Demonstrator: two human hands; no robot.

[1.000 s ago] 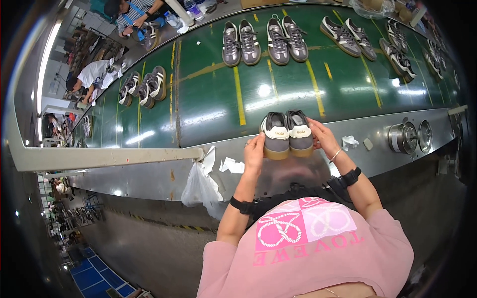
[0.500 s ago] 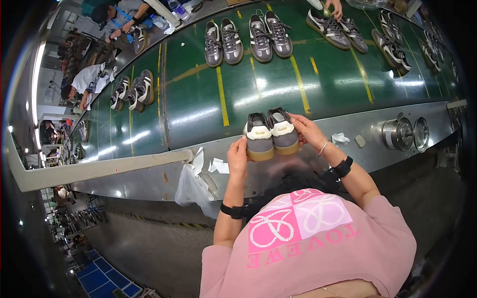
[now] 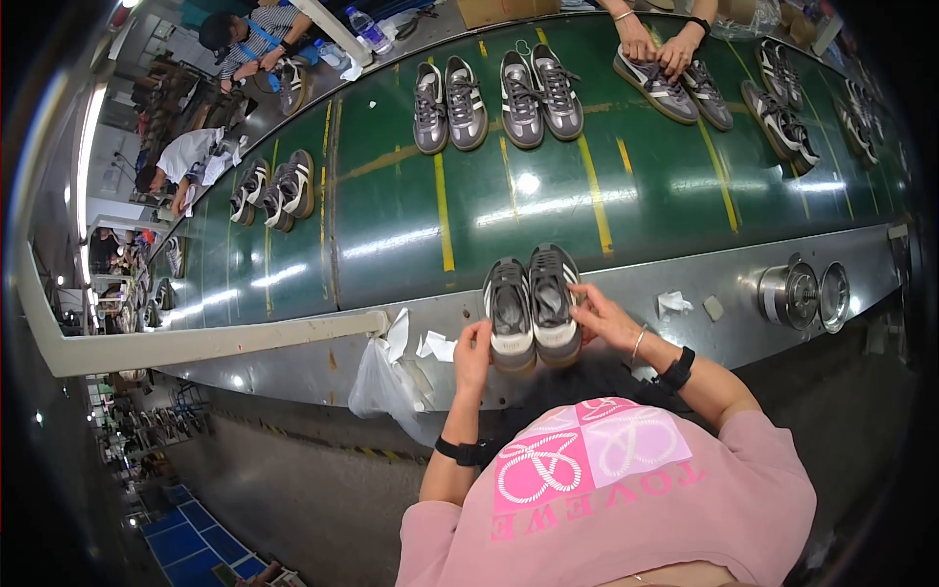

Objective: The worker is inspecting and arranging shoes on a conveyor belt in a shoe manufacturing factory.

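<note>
A pair of grey sneakers with white heel tabs and gum soles rests side by side at the metal ledge, toes toward the green belt: the left sneaker (image 3: 509, 311) and the right sneaker (image 3: 555, 298). My left hand (image 3: 472, 358) is closed at the outer heel side of the left one, its fingertips partly hidden by the shoe. With bent fingers, my right hand (image 3: 607, 319) grips the outer collar of the right one. Dark laces and the shoe openings face up.
Two pairs of sneakers (image 3: 464, 103) stand across the green belt (image 3: 391, 210). A co-worker's hands (image 3: 653, 49) touch another pair at the far right. On the metal ledge (image 3: 626, 284) lie white paper scraps (image 3: 674, 302) and a round steel container (image 3: 788, 295). A pale rail (image 3: 225, 340) crosses on the left.
The sneakers have tilted down from heels facing me to openings up, moving slightly nearer. My hands came with them. The co-worker's second hand has come onto the far pair.
</note>
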